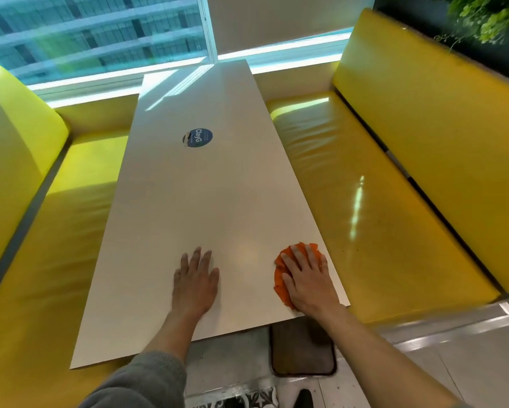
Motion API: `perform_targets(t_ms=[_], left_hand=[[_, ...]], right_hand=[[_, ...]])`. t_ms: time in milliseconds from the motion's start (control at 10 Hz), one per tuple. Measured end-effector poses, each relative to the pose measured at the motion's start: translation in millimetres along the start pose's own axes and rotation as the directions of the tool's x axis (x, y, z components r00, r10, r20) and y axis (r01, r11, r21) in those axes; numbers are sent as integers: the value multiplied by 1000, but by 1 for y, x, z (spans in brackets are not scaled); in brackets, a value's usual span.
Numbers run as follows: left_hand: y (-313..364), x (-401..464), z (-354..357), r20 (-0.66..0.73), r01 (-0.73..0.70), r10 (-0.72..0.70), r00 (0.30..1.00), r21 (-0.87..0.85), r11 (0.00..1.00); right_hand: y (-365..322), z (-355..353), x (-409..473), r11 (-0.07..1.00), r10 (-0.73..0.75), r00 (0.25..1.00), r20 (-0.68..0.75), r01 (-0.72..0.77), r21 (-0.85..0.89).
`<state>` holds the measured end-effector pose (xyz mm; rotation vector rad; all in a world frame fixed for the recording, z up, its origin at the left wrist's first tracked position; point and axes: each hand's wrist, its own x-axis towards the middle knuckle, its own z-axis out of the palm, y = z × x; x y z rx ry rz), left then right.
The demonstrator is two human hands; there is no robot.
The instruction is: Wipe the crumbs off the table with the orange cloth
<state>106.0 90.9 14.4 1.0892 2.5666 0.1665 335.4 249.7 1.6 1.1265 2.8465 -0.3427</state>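
Orange cloth (285, 276) lies under the right hand's (309, 281) flat spread fingers (298, 257); left hand (195, 282) rests open on the table (188, 201).

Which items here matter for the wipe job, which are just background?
In the job:
crumpled orange cloth
long white table
right hand, pressing flat on the cloth
left hand, flat on the table

Just there:
round blue sticker
yellow padded benches
green plant

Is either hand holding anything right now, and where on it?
The right hand presses flat on top of the bunched orange cloth, fingers spread, not gripping it. The left hand rests flat on the bare table, holding nothing.
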Motion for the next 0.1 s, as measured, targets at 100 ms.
perform_targets(t_ms=[100], left_hand=[[7, 6, -23, -40, -12, 11, 999, -11, 1000]], right_hand=[[-12, -19, 17, 998, -64, 998, 2, 64, 27]])
